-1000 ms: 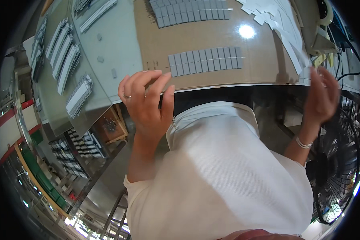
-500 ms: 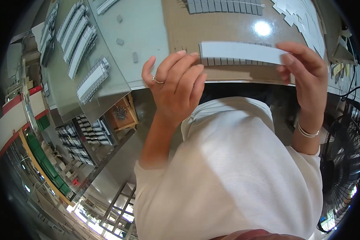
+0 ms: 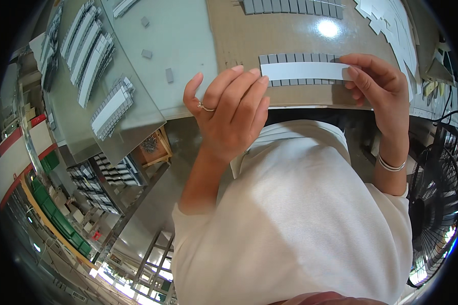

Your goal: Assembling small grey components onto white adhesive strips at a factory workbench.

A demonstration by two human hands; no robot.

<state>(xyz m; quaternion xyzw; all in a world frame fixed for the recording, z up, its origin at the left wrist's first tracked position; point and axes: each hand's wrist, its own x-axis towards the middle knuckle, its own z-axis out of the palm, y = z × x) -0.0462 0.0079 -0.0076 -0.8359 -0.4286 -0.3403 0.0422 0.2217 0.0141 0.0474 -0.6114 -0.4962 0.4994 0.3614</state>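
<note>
Down a touch comes the white strip [image 3: 306, 71] since half a second ago, and both hands have closed in at its ends, where a second back the right hand was way out at the tabletop's edge. Now the strip lies lengthwise over a row of small grey blocks [image 3: 300, 59] on the brown cardboard sheet [image 3: 239, 40], near the front edge of the tabletop [image 3: 183, 35].

Left hand [image 3: 229, 114]: fingers stretched up and held close together, tips touching the strip's left end, thumb spread off to the side, a ring on one finger. Its grip looks pressed flat rather than pinching. Right hand [image 3: 379, 89]: fingers curled over, grip pinching the strip's right end between thumb and fingertips, bracelets [image 3: 390, 163] at the wrist, forearm rising from below.

Further up, a second row of grey blocks [image 3: 290, 6] at the top edge. Top right, a heap of white cut pieces [image 3: 387, 23]. Left, on the pale green part of the tabletop, long grey-and-white bundles [image 3: 89, 46] lie in a slanted group, with a few loose grey blocks [image 3: 169, 75] nearby. A black fan [image 3: 435, 203] stands at the right.
</note>
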